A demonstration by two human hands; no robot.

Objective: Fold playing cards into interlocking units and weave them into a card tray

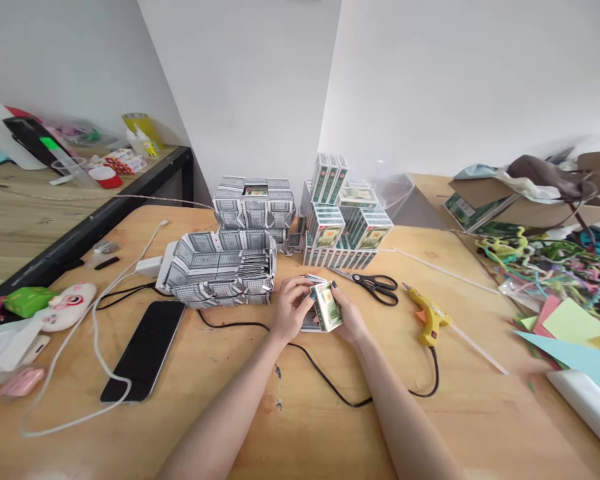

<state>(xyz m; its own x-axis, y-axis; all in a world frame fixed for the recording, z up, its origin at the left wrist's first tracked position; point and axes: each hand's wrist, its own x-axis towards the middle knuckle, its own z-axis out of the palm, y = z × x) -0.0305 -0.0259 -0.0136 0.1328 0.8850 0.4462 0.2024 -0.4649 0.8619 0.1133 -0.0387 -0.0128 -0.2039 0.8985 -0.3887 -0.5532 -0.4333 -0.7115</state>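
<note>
A green and white playing-card box (330,308) is held tilted between my two hands, low over the middle of the table. My right hand (350,316) grips its right side, thumb along the upper edge. The bent fingers of my left hand (291,308) pinch at the upper left of the box. Partly hidden below it lies a small stack of grey-patterned cards (310,323). Just beyond my left hand stands an open tray built of folded playing cards (215,260), with some cards inside. More card boxes (340,257) are stacked behind my right hand.
Black scissors (377,285) and a yellow glue gun (431,316) lie to the right, its cord (325,377) crossing under my forearms. A phone (145,350) and a white cable (97,333) are at left. Another folded-card block (254,203) stands behind; pipe cleaners (545,260) fill the far right.
</note>
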